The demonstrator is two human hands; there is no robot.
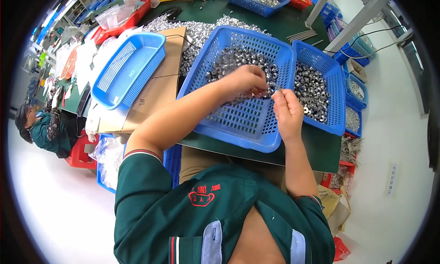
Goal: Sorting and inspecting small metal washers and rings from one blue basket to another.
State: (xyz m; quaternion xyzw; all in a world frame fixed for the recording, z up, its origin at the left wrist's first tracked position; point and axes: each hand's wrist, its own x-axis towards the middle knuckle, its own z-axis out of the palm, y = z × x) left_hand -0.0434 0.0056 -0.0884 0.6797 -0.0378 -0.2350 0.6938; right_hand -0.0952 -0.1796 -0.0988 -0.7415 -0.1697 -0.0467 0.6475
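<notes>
My left hand (250,81) is over the large blue basket (238,125), its fingers curled; whatever it may hold is hidden. Close beside it, my right hand (288,110) pinches a small silvery metal piece (277,87) between thumb and forefinger, near the basket's right wall. The piece is too small to tell its exact kind. Loose dark and shiny nut-like metal parts (263,62) lie in the far half of this basket, below and beyond my hands. Against its right side stands a second blue basket (338,106), holding many small ring-shaped metal parts (311,87).
A blue basket (110,92) rests on cardboard (149,99) at left. Silvery parts (197,32) are heaped behind the baskets on the green table (314,147). Thin metal rods (302,35) lie at far right near a metal post (360,23). A seated person (48,129) is at far left.
</notes>
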